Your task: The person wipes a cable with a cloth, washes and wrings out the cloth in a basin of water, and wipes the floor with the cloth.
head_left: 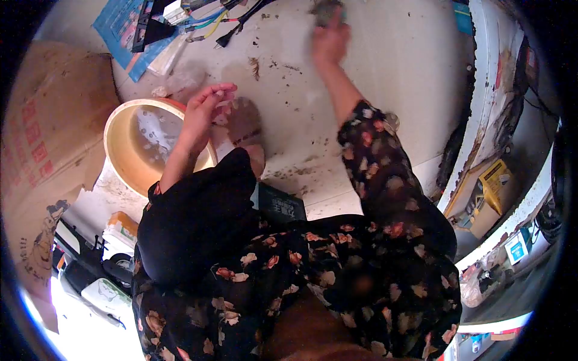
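Note:
My right hand (330,45) is stretched far forward over the pale, dirt-specked floor (289,108). Its fingers are closed on a dark greyish scrubbing pad or cloth (327,12), blurred by motion, at the top edge of the view. My left hand (208,108) is held above the right rim of a yellowish round bucket (120,129), fingers apart and curled a little, with nothing in them. Whitish suds and liquid (158,132) lie inside the bucket. A brown shoe (242,123) stands on the floor just right of my left hand.
A large cardboard box (60,114) stands at the left. Cables (224,27) and a blue packet (120,36) lie at the top left. Along the right runs a worn white edge (481,108), with a yellow box (494,186) beyond it. A dark box (281,204) sits near my body.

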Tool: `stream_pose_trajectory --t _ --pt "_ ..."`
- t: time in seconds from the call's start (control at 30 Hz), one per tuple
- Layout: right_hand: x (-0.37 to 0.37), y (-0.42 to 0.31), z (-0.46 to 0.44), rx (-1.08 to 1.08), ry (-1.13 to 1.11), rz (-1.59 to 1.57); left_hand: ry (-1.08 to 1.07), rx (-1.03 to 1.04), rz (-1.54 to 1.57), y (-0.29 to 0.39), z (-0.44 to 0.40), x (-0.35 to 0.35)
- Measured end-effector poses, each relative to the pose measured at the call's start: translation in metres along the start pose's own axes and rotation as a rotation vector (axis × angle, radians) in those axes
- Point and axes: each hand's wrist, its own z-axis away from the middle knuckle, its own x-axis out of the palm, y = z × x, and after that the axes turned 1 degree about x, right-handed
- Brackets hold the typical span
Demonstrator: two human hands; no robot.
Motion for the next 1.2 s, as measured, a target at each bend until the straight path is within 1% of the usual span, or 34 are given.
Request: stream_pose_trajectory --t 0.03,0.1,0.17,0.23,0.27,0.33,0.4,0.47,0.53,0.57,0.6,0.7,0.77,0.83,0.9,0.93,1.0,1.03,1.1,1.17,1.2 --pt "0.013 -0.026 0.008 -0.053 -0.012 -0.03 0.008 0.017 -0.019 0.004 0.001 0.002" --pt "0.001 -0.079 0.032 -0.196 -0.177 -0.088 0.023 0.039 -0.037 0.008 0.004 0.003" --pt "-0.002 -0.091 0.038 -0.298 -0.276 -0.18 0.033 0.038 -0.031 0.009 0.004 0.003" --pt "0.01 -0.082 0.043 -0.341 -0.312 -0.297 0.029 0.056 0.004 0.007 0.004 0.001" --pt "-0.044 -0.079 0.047 -0.229 -0.488 -0.315 0.025 0.063 0.022 0.005 0.004 0.0" --pt "-0.06 -0.025 0.071 -0.317 -0.256 -0.527 0.017 0.068 0.02 0.004 0.002 0.001" --pt "-0.089 0.027 0.109 -0.092 -0.082 -0.587 0.013 0.073 0.029 0.001 -0.002 0.005" --pt "-0.109 0.075 0.161 0.221 0.003 -0.498 -0.025 0.093 0.038 -0.006 -0.009 0.004" --pt "-0.102 0.137 0.228 0.31 0.128 -0.166 -0.061 0.074 0.066 -0.005 -0.009 0.01" --pt "-0.087 0.175 0.273 0.48 0.095 -0.055 -0.068 0.081 0.071 -0.004 -0.006 0.012" --pt "-0.077 0.199 0.304 0.645 0.064 0.052 -0.073 0.093 0.076 -0.004 -0.005 0.013" --pt "-0.089 0.176 0.32 1.483 -0.226 -0.07 -0.05 0.096 0.081 -0.01 -0.005 0.005" --pt "-0.085 0.149 0.295 1.348 -0.399 0.208 -0.031 0.092 0.089 -0.016 -0.006 0.001" --pt "-0.055 0.136 0.286 1.148 -0.484 0.398 -0.037 0.078 0.083 -0.022 -0.006 0.001" --pt "-0.03 0.114 0.283 0.93 -0.34 0.328 -0.043 0.023 0.131 -0.026 -0.002 0.006" --pt "-0.024 0.09 0.27 0.828 -0.187 0.196 -0.045 0.009 0.154 -0.024 -0.004 0.008" --pt "-0.012 0.048 0.246 0.59 -0.1 0.077 -0.034 0.048 0.098 -0.018 -0.001 0.01" --pt "-0.021 0.018 0.225 0.631 -0.13 -0.268 -0.028 0.061 0.069 -0.016 0.001 0.011" --pt "-0.009 -0.024 0.195 0.489 -0.202 -0.46 0.012 0.054 0.065 -0.015 -0.001 0.008" --pt "0.014 -0.064 0.169 0.206 -0.245 -0.272 0.032 0.057 0.063 -0.012 0.001 0.008" --pt "0.015 -0.088 0.155 0.094 -0.245 -0.237 0.033 0.063 0.064 -0.011 0.003 0.01"
